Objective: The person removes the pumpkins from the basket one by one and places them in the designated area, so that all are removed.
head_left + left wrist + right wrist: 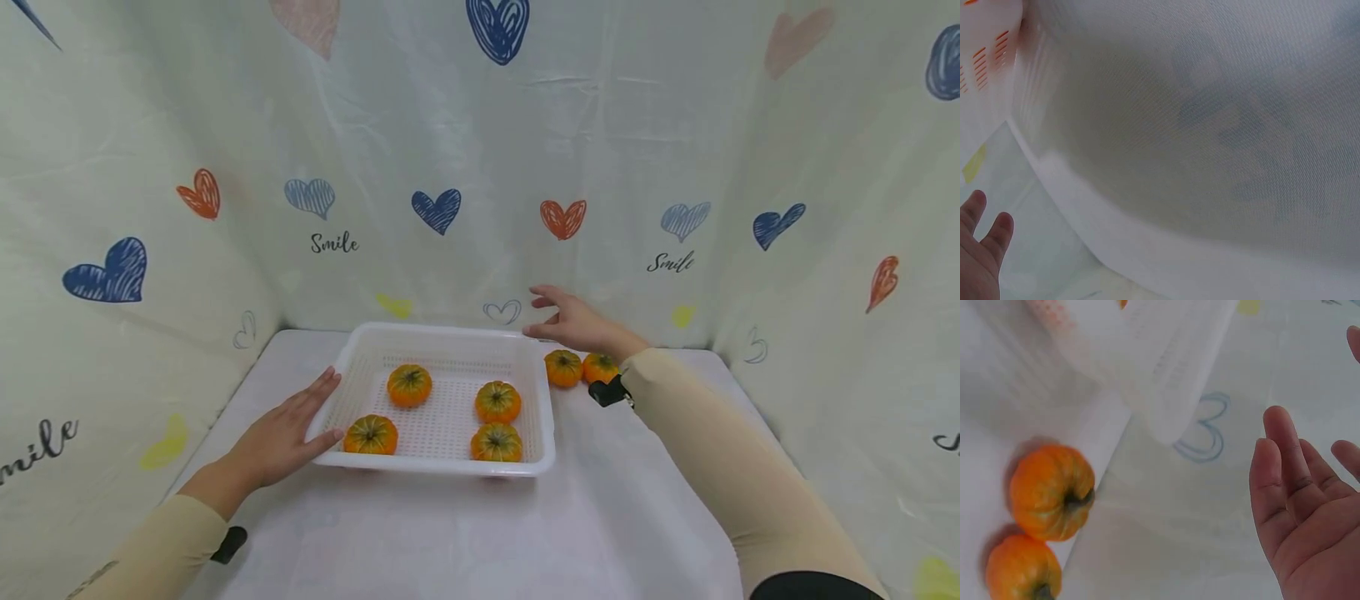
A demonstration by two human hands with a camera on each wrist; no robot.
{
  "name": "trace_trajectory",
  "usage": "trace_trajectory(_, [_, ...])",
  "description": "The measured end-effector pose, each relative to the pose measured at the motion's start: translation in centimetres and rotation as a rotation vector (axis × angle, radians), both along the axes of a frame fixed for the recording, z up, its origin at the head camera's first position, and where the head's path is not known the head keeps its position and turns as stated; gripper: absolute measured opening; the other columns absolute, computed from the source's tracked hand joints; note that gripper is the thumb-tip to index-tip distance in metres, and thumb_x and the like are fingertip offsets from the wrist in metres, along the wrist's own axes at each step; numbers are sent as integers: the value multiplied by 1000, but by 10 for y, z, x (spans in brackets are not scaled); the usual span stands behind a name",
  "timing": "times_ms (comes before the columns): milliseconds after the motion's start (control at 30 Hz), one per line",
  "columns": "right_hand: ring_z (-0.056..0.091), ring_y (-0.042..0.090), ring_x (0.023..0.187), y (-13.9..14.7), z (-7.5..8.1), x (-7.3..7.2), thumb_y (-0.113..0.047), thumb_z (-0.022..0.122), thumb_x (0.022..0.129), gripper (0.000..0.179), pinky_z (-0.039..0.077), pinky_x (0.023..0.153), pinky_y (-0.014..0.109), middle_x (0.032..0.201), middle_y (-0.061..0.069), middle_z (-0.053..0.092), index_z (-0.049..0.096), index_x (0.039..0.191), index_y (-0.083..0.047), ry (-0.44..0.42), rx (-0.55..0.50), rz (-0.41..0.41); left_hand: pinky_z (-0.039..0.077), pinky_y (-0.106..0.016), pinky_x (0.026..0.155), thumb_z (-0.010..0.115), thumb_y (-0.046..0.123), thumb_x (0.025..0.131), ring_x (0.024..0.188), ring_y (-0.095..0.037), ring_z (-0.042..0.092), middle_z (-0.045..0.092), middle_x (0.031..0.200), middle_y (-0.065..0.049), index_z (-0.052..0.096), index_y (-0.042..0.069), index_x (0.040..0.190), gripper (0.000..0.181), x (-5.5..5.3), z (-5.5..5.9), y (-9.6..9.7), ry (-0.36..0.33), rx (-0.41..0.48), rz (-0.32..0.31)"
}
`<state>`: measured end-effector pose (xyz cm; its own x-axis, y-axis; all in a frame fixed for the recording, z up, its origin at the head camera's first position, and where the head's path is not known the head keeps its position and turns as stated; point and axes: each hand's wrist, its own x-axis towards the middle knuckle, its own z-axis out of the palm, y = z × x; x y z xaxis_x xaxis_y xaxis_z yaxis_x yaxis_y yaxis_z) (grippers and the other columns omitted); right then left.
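Note:
A white plastic basket with perforated walls sits in the middle of the table. Inside it are several small orange pumpkins with greenish tops, one pumpkin toward the back left and another pumpkin at the front right. My left hand lies with straight fingers along the basket's left side, thumb near the front rim. By the back right corner, my right hand is raised, fingers spread and loosely bent, holding nothing. Below it, outside the basket, are two more pumpkins, a left one and a right one partly hidden by the wrist.
A white cloth covers the table. Pale curtains printed with hearts and the word Smile hang behind and at both sides, close to the table's back edge.

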<state>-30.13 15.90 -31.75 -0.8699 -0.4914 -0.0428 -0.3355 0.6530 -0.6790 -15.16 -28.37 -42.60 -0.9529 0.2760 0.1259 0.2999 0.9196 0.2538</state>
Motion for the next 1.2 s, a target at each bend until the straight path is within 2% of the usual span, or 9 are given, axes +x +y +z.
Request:
trace_trajectory(133, [58,29,119,-35,-3,3,-37,71,93,81,52,96,44,151,11,42,25,158,-19,-51,-9,41,34,-63,106,56,54,96,141,-43,32,19,164,-13,17,13,161,86,0,-2,-1,-9,6,0])
trace_trajectory(400, [48,29,131,-79,-30,7,-38,72,92,80,44,105,47,153,10,41,29,157,-21,-166,-3,65,35,-62,107,57,53,96,141,-42,33,20,164,-13,21,10,160,84,-2,-4,0,10,18,-19])
trace_trajectory(533, [48,32,131,-85,-47,9,-35,72,92,81,46,103,48,156,15,36,28,157,-17,-208,0,62,35,-62,107,56,54,96,141,-42,33,19,164,-13,20,11,160,85,-2,-6,0,4,17,-15])
trace_trajectory(700, [47,34,133,-87,-64,10,-38,72,91,83,45,103,49,156,17,36,28,157,-13,-213,53,20,35,-63,106,56,54,96,141,-42,33,19,164,-12,19,11,160,85,-2,-5,-1,9,19,-15])
trace_trajectory(900, [43,34,135,-89,-71,15,-41,74,89,85,38,109,51,155,18,37,30,156,-11,-267,121,-7,34,-63,107,57,54,96,141,-42,33,19,164,-12,20,12,160,85,-2,-4,-1,14,25,-11])
trace_trajectory(1200, [52,33,126,-97,-76,19,-40,74,89,85,48,99,54,156,21,34,29,156,-13,-407,60,25,34,-63,107,58,52,95,141,-42,33,18,165,-11,19,12,160,85,-2,-5,-4,23,22,-9])
